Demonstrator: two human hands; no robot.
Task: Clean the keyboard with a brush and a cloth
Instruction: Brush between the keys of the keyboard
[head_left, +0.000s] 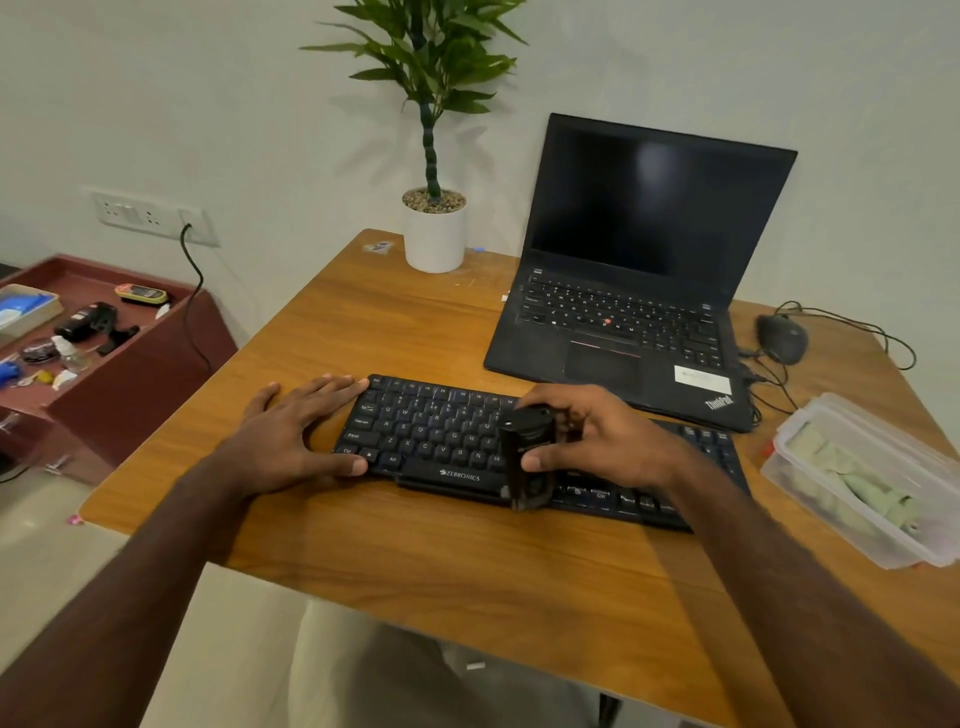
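Note:
A black Zebronics keyboard (436, 436) lies across the middle of the wooden table (467, 561). My left hand (291, 436) lies flat against the keyboard's left end, thumb on its front corner, fingers spread along its side. My right hand (597, 436) is over the keyboard's middle, shut on a black brush (527, 457) held upright, its bristle end down near the keyboard's front edge. A pale green cloth (852, 478) lies folded inside a clear plastic box (810, 415) at the right.
An open black laptop (639, 291) stands behind the keyboard, touching its far right part. A wired mouse (782, 338) and cables lie to its right. A white potted plant (435, 234) stands at the back. A red side shelf (156, 343) with several small items is on the left.

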